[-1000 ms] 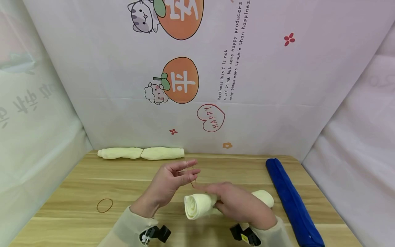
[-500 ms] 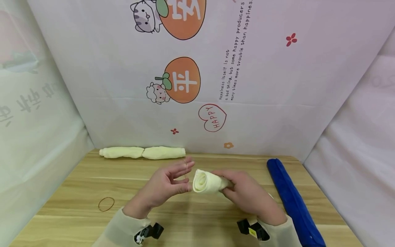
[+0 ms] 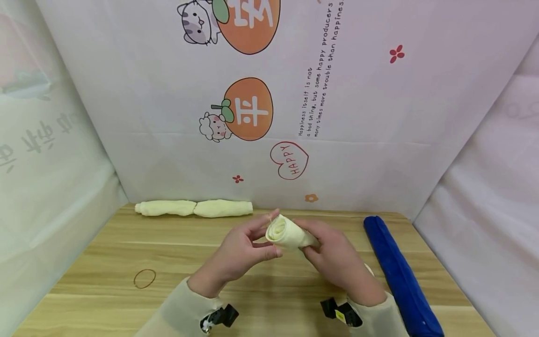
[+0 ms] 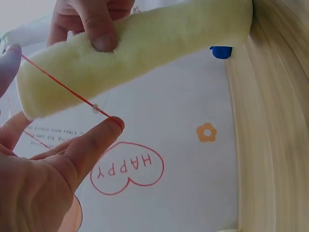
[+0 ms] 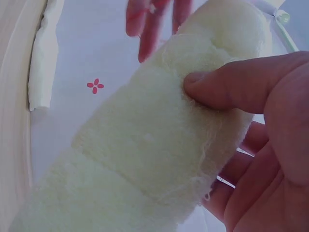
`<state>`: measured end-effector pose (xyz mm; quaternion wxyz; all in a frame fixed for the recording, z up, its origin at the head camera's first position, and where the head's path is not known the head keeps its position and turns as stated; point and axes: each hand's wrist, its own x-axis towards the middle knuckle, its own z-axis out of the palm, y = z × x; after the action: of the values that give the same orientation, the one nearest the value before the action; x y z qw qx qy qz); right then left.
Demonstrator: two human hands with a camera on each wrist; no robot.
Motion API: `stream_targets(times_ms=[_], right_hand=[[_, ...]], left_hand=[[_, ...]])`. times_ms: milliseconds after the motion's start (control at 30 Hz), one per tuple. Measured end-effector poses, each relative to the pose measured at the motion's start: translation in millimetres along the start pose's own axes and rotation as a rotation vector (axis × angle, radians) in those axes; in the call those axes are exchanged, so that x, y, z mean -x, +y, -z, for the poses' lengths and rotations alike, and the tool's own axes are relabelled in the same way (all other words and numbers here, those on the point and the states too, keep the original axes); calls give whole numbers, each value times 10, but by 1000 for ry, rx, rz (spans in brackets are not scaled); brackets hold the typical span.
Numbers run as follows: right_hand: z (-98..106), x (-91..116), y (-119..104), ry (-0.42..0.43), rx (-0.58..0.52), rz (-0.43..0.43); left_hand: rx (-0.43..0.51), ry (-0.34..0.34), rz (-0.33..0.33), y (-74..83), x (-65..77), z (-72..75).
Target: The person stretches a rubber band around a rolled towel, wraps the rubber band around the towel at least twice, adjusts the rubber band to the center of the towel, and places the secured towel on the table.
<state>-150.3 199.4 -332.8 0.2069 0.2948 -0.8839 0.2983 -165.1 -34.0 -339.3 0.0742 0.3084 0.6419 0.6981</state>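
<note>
A pale yellow rolled towel (image 3: 290, 236) is held raised and tilted above the table by my right hand (image 3: 338, 255), thumb on one side and fingers on the other. Its spiral end faces my left hand (image 3: 236, 255). An orange-red rubber band (image 4: 72, 91) is stretched across the spread fingers of that hand, as the left wrist view shows. The band crosses in front of the towel's end there, with thumb and fingers around the end. The right wrist view shows the towel's fuzzy surface under my right thumb (image 5: 217, 89).
Another pale yellow roll (image 3: 223, 208), cinched at its middle, lies along the back edge of the wooden table (image 3: 101, 252). A loose rubber band (image 3: 145, 269) lies at left. On the right is a long blue rolled towel (image 3: 400, 271). White printed sheeting (image 3: 358, 103) encloses the back and sides.
My right hand has lifted the towel off the table and tilted its end up toward the left. My left hand, band stretched on its fingers, has moved right to the towel's end.
</note>
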Motion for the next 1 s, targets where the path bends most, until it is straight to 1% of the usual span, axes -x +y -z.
stream_targets(times_ms=[33, 133, 267, 367, 467, 533, 633, 767, 1000], right_hand=[[-8, -1, -3, 0, 8, 0], [-26, -6, -16, -6, 16, 4], [-44, -9, -26, -5, 23, 34], [-62, -6, -14, -6, 41, 88], [-79, 0, -1, -6, 62, 155], [-89, 5, 1, -3, 72, 187], [-98, 7, -8, -2, 83, 196], [-104, -2, -28, -9, 93, 170], [-126, -5, -28, -20, 119, 108]], left_hand=[[-10, 4, 4, 7, -15, -16], [-80, 23, 6, 34, -56, -59], [-237, 56, -5, 73, -95, -96], [-363, 59, -8, 100, -113, -117], [-442, 43, 5, 111, -121, -134], [-471, 33, 16, 109, -120, -140], [-497, 30, 35, 92, -114, -141], [-498, 45, 64, 65, -97, -136], [-506, 59, 64, 31, -83, -124]])
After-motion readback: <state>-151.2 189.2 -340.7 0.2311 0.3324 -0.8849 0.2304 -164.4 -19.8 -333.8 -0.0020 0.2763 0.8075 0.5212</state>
